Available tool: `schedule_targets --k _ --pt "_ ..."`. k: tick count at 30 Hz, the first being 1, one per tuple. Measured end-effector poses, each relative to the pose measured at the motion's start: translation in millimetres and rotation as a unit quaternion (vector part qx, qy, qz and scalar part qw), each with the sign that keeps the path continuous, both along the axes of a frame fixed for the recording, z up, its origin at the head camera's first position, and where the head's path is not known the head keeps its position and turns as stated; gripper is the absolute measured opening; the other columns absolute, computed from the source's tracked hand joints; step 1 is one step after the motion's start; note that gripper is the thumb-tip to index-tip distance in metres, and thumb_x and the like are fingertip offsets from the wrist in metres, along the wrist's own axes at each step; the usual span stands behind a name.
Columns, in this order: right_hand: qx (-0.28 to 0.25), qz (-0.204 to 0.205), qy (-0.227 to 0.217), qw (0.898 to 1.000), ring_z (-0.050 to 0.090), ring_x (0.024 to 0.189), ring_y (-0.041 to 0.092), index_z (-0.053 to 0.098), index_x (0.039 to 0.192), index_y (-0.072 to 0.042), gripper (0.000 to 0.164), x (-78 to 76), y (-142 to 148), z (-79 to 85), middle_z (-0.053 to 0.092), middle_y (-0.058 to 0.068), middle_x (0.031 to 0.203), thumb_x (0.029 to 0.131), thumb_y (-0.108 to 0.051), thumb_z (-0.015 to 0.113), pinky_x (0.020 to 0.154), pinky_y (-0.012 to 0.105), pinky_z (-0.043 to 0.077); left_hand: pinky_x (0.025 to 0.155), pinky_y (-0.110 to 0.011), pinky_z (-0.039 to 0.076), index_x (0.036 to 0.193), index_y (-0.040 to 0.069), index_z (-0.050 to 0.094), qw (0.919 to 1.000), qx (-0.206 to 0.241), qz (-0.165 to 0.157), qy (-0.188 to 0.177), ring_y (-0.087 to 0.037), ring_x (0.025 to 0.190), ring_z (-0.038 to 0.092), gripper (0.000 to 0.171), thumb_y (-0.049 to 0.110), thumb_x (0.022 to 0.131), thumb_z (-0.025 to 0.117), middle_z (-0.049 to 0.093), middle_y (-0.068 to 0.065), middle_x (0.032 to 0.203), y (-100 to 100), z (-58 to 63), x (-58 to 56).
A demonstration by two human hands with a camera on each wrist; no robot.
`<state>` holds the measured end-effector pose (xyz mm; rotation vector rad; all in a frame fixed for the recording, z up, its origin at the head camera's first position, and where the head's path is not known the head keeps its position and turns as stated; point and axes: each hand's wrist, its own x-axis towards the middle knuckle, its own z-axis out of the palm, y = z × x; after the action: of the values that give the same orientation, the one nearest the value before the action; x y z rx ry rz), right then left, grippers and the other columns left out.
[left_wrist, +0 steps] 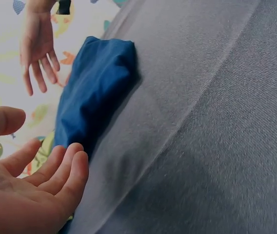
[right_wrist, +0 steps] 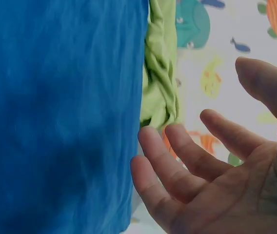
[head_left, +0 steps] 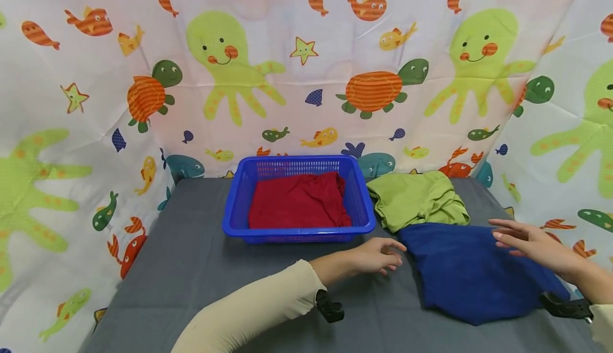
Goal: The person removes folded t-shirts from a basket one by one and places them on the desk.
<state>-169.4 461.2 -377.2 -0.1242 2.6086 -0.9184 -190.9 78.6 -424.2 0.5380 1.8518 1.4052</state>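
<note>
A folded dark blue cloth lies on the grey-covered table at the right, its far edge against a crumpled light green cloth. Near the blue cloth's left edge is my left hand, fingers loosely bent and nothing in them. My right hand hovers above the cloth's right part, palm facing inward, fingers extended and holding nothing. In the left wrist view the blue cloth lies between both hands. The right wrist view shows the blue cloth beside the relaxed fingers, with green cloth behind it.
A blue plastic basket stands at the back middle of the table, with a dark red cloth inside. Behind and at both sides hangs a white curtain printed with sea animals. Grey fabric covers the table.
</note>
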Motion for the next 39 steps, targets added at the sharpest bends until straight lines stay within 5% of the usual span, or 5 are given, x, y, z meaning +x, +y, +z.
schedule_targets --k 13,19,25,34,39 --pt "-0.07 0.072 0.068 0.993 0.063 0.103 -0.012 0.036 0.149 0.011 0.052 -5.4 -54 -0.2 0.064 -0.003 0.13 0.108 -0.018 0.049 0.08 0.02 0.057 0.099 -0.046 0.056 0.139 0.011 0.058 0.9996 -0.008 -0.011 0.023 -0.035 0.121 0.065 0.036 0.014 0.104 0.056 0.06 -0.019 0.14 -40 15.8 -2.1" --pt "-0.086 0.099 0.085 0.988 0.062 0.106 -0.012 0.04 0.15 0.005 0.05 -7.1 -83 9.7 0.06 0.024 0.137 0.107 -0.018 0.05 0.083 0.015 0.054 0.103 -0.053 0.051 0.138 0.012 0.059 0.9995 -0.006 0.01 0.03 -0.035 0.119 0.065 0.035 0.014 0.104 0.055 0.065 -0.014 0.133 -60 30.3 -6.3" --pt "-0.115 0.118 0.098 0.981 0.061 0.111 -0.011 0.041 0.152 -0.002 0.049 -17.3 -112 22.7 0.059 0.007 0.137 0.107 -0.018 0.051 0.087 0.016 0.053 0.098 -0.043 0.056 0.14 0.012 0.058 0.9987 -0.012 0.008 0.049 -0.024 0.11 0.07 0.037 0.017 0.104 0.057 0.068 -0.01 0.131 -77 44.9 -12.6" --pt "-0.149 0.151 0.083 0.974 0.059 0.115 -0.01 0.042 0.152 -0.003 0.05 -37.7 -160 20.5 0.054 0.028 0.144 0.107 -0.02 0.052 0.093 0.022 0.055 0.101 -0.044 0.056 0.144 0.009 0.053 0.9954 -0.003 0.041 0.086 -0.029 0.115 0.07 0.041 0.021 0.105 0.054 0.065 -0.016 0.135 -117 67.8 -27.1" --pt "-0.158 0.158 0.073 0.972 0.062 0.128 0.023 0.043 0.152 -0.004 0.05 -47.5 -182 18.9 0.054 0.025 0.146 0.106 -0.022 0.053 0.098 0.031 0.056 0.101 -0.043 0.056 0.146 0.011 0.05 0.9921 -0.004 0.083 0.094 -0.032 0.117 0.068 0.042 0.022 0.105 0.054 0.063 -0.018 0.137 -147 73.0 -38.5"
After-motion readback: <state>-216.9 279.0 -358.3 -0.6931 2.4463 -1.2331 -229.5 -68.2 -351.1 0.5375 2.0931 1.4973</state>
